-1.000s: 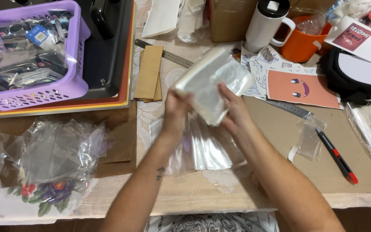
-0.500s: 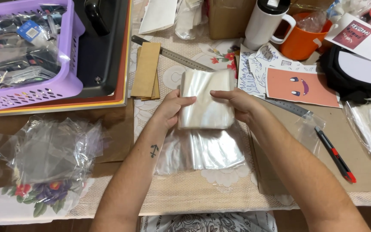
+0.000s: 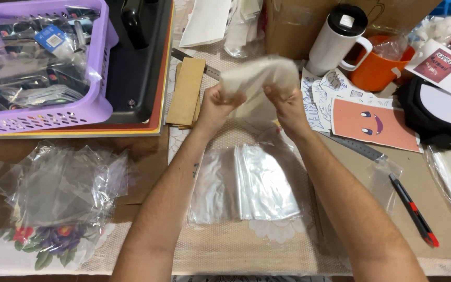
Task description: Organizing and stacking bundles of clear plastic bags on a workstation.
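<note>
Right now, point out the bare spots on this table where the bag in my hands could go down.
Bare brown table lies between the flat bags and the red-and-black cutter. A lace strip along the near edge, below the flat bags, is also free. Crowded: the far edge around the mug, the stickers, and the left side with the crumpled bags and basket.

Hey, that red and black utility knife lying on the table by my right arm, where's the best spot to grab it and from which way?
Probably best to grip the utility knife around the middle of its slim body, coming straight down from above with the right hand. It lies flat on the bare table, angled, with open space along both long sides for the fingers to pinch across.
</note>
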